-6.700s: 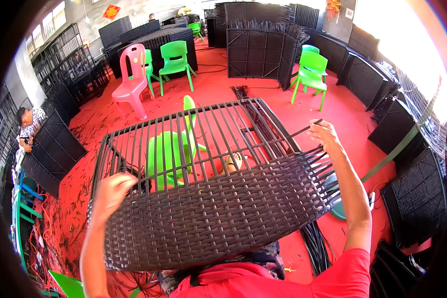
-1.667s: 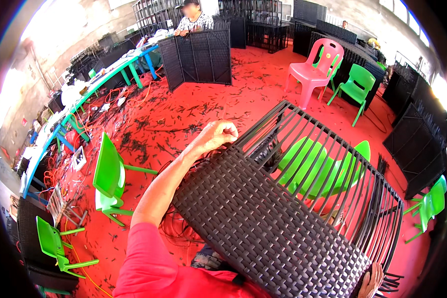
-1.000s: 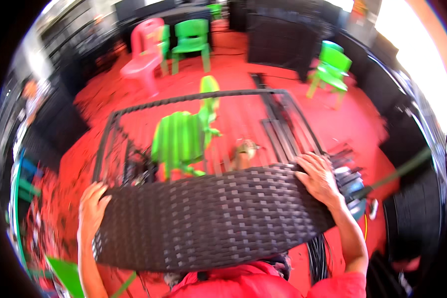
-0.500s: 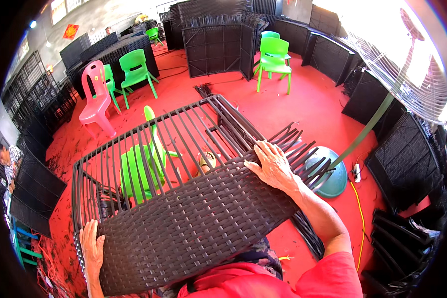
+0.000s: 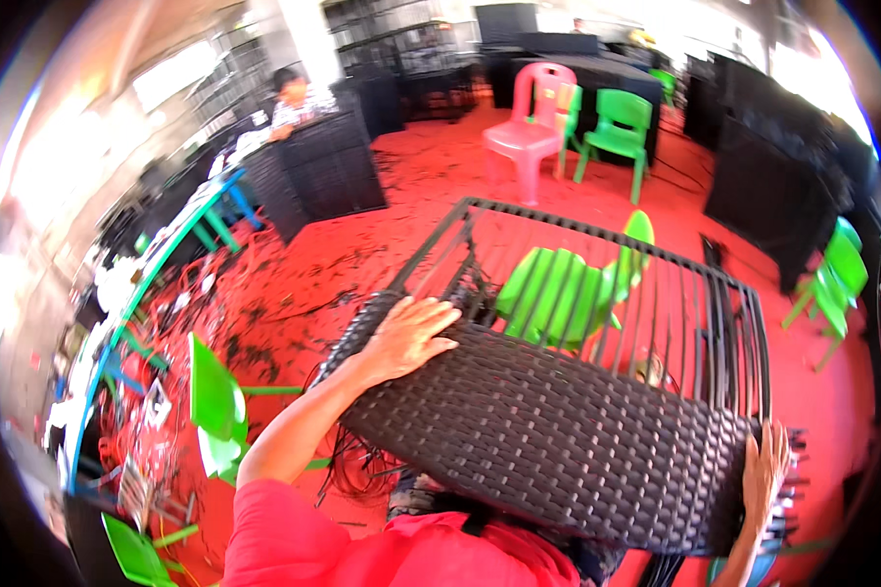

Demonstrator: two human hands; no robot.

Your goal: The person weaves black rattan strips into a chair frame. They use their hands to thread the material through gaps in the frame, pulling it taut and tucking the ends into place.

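A dark brown woven panel (image 5: 558, 421) lies before me, its near part closely woven. Its far part is a frame (image 5: 597, 231) strung with bare parallel strands. My left hand (image 5: 411, 338) rests with fingers stretched over the weave's far left corner, beside the frame's wrapped left edge. At the panel's right edge, my right hand (image 5: 765, 470) lies along the side with its fingers extended. Loose strand ends (image 5: 791, 489) stick out beyond that hand. Through the bare strands shows a green chair (image 5: 558, 293) standing behind the panel.
A pink chair (image 5: 531, 137) and a green chair (image 5: 619, 127) stand beyond the frame. More green chairs (image 5: 217, 406) are at left and right. A person (image 5: 299, 108) is beside dark woven panels (image 5: 333, 166). Dark scraps (image 5: 294, 303) litter the red floor (image 5: 421, 176).
The view has swung left. My left hand has moved from the panel's near left edge to the weave's far left corner. My right hand has shifted from the far right corner to the right side.
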